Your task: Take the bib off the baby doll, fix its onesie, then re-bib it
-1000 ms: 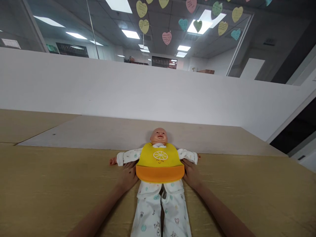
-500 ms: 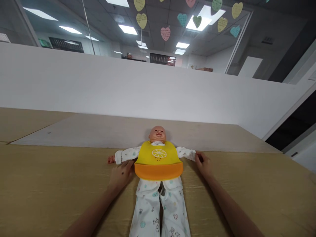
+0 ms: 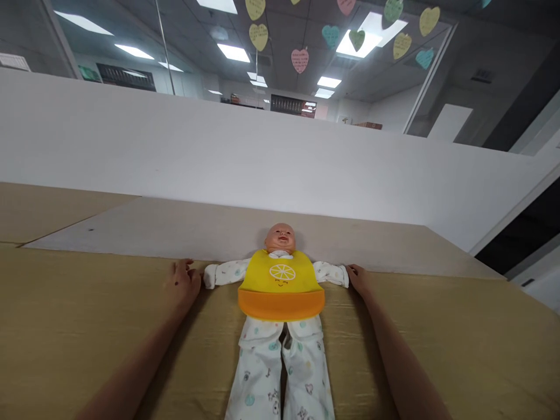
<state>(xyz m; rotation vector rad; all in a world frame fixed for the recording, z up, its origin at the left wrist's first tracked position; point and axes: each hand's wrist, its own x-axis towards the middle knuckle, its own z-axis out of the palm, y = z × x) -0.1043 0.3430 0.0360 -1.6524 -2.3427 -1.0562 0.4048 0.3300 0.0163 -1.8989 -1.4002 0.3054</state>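
A baby doll (image 3: pixel 280 238) lies on its back with its arms stretched out to both sides. It wears white patterned clothes (image 3: pixel 260 361) and a yellow bib (image 3: pixel 280 274) with an orange pocket (image 3: pixel 281 305). My left hand (image 3: pixel 184 284) is beside the cuff of the doll's sleeve on the left, its fingers bent and slightly apart; the doll's hand there is hidden. On the other side, my right hand (image 3: pixel 359 281) has its fingers closed at the end of the doll's sleeve (image 3: pixel 335 273), covering the doll's hand.
The doll lies on a brown tabletop (image 3: pixel 109 315), its head on a greyish strip (image 3: pixel 210 227) at the back. Behind stands a white low wall (image 3: pixel 262 157) topped by glass with heart-shaped notes (image 3: pixel 300 60). A dark opening (image 3: pixel 525 221) shows at the right.
My left hand has moved outward from beside the bib to the end of the doll's sleeve, covering the doll's hand. My right hand stays at the other cuff, its fingers slightly shifted.
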